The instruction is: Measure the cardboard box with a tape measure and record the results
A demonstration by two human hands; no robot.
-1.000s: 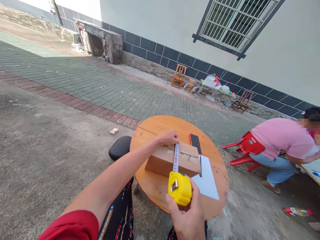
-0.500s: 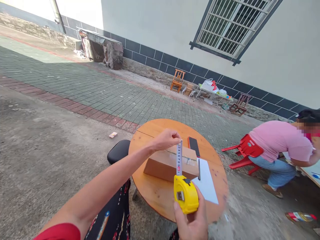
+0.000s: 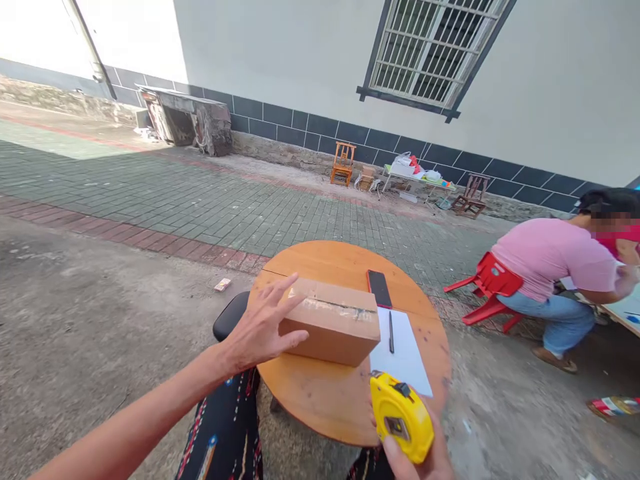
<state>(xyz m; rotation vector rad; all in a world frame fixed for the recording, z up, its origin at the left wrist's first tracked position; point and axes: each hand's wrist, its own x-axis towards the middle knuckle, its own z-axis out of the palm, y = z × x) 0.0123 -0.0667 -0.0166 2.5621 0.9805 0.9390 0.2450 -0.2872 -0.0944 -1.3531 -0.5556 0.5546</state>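
My right hand [image 3: 423, 453] grips a yellow tape measure [image 3: 401, 417] over the near right edge of the round wooden table [image 3: 320, 407]. No blade shows outside its case. At the left end of a taped cardboard box [image 3: 330, 320], my left hand [image 3: 273, 320] is open with its fingers spread; whether it touches the box I cannot tell. To the right of the box lies a sheet of white paper [image 3: 403, 363] with a black pen [image 3: 391, 332] on it. Behind the paper is a dark phone [image 3: 379, 288] with a red edge.
A black stool [image 3: 231, 317] stands at the table's left side. On the right, a person in a pink shirt [image 3: 555, 257] sits on a red plastic chair [image 3: 497, 277] at another table. Chairs and a small loaded table [image 3: 420, 175] line the far wall.
The tape blade has gone back into its case. My left hand has let go of the blade's end, opened and moved left to the box; my right hand moved slightly down and right.
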